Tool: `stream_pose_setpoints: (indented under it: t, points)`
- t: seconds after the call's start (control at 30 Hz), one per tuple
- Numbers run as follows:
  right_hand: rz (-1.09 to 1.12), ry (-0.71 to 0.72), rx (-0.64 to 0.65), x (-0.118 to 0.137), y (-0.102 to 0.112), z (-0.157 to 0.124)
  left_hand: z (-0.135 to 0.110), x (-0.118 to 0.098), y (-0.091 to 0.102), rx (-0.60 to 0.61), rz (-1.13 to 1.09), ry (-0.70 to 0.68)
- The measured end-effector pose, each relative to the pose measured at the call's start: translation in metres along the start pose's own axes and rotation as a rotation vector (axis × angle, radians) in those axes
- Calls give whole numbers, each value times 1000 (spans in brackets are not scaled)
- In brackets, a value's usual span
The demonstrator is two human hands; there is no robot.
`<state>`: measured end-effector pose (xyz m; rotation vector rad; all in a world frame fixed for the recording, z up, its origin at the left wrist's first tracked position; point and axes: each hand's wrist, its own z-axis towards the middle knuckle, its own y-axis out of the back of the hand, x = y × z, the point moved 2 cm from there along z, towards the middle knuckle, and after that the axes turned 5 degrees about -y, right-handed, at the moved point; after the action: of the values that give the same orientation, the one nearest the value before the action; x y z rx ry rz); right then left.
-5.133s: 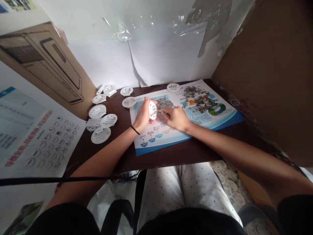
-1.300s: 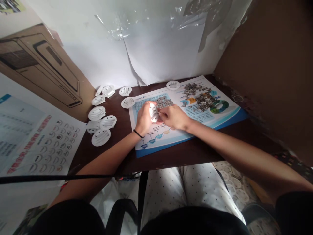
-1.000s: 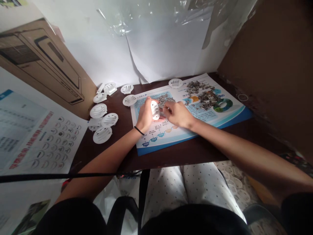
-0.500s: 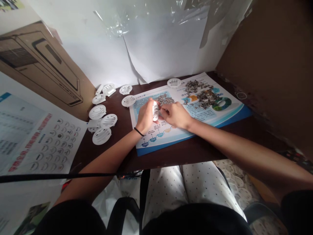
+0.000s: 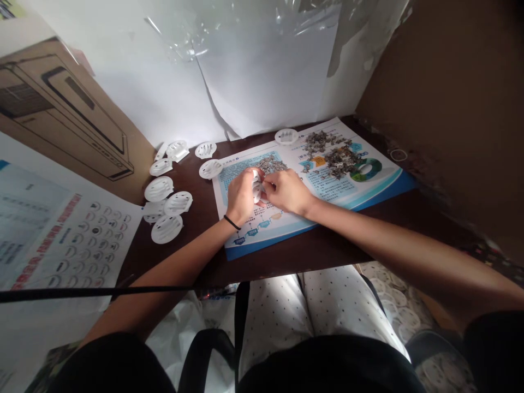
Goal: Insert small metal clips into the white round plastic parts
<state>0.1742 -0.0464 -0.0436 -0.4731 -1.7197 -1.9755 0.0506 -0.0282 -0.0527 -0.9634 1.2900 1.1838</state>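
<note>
My left hand [image 5: 239, 195] is closed round a white round plastic cover [image 5: 256, 186], held on edge above a printed sheet [image 5: 286, 218]. My right hand [image 5: 286, 191] is pinched against the cover's face; whatever its fingertips hold is too small to make out. Just beyond the hands lies a small heap of tiny metal pieces [image 5: 272, 164]. A larger heap of metal pieces [image 5: 331, 150] lies farther right on the same sheet.
Several more white covers [image 5: 166, 229] lie on the dark table [image 5: 327, 251] at the left, one more cover [image 5: 286, 136] at the back. A cardboard box [image 5: 61, 120] leans at the left, brown board [image 5: 450, 109] walls the right. More covers lie on the floor [image 5: 388, 305].
The hands have stayed together over the sheet. The left hand has turned the cover more edge-on and closed further round it, while the right fingers stay pressed against it.
</note>
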Motion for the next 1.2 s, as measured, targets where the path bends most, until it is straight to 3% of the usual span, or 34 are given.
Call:
stream_pose_setpoints:
  t: [0.2, 0.37, 0.57, 0.8, 0.9, 1.03, 1.2]
  points:
    - [15, 19, 4, -1, 0, 1, 4, 4, 0, -6, -60, 25]
    - [107, 16, 57, -5, 6, -4, 11, 5, 3, 49, -197, 139]
    - [38, 60, 44, -10, 2, -5, 16, 2, 11, 70, -282, 172]
    - [188, 88, 69, -13, 1, -4, 17, -5, 12, 71, -324, 205]
    - [238, 64, 33, -14, 2, -3, 19, -7, 13, 129, -361, 248]
    - [294, 11, 8, -16, 3, -3, 19, -2, 15, 216, -351, 206]
    - [327, -28, -18, -18, 4, -2, 16, 6, 17, 206, -219, 56]
